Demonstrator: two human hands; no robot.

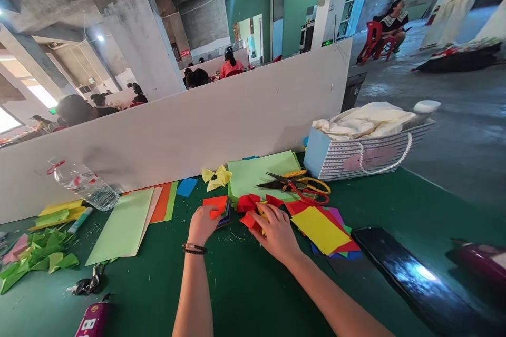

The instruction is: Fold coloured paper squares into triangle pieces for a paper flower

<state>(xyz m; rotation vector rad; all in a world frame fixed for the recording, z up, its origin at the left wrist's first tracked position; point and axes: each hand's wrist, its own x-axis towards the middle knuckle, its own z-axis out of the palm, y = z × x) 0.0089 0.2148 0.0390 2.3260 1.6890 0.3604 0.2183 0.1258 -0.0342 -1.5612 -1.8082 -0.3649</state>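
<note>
My left hand (203, 225), with dark bracelets at its wrist, rests at a small stack of square papers (216, 202) with an orange-red sheet on top. Its fingers are bent over the sheet's edge, and whether they grip it is hard to tell. Spread over red folded paper pieces (248, 203) is my right hand (276, 231), its fingers touching them and a bit of yellow. Right of that hand, a yellow sheet (321, 229) tops a fan of coloured papers. Scissors (306, 189) with red and yellow handles lie on pale green sheets (259, 172) behind.
A bottle (87, 187), green paper scraps (39, 258) and pale green paper (120, 229) are at left. Yellow folded pieces (216, 178) stand by the white partition (197, 126). A phone (419, 274) and bag (356, 152) are at right. People sit beyond.
</note>
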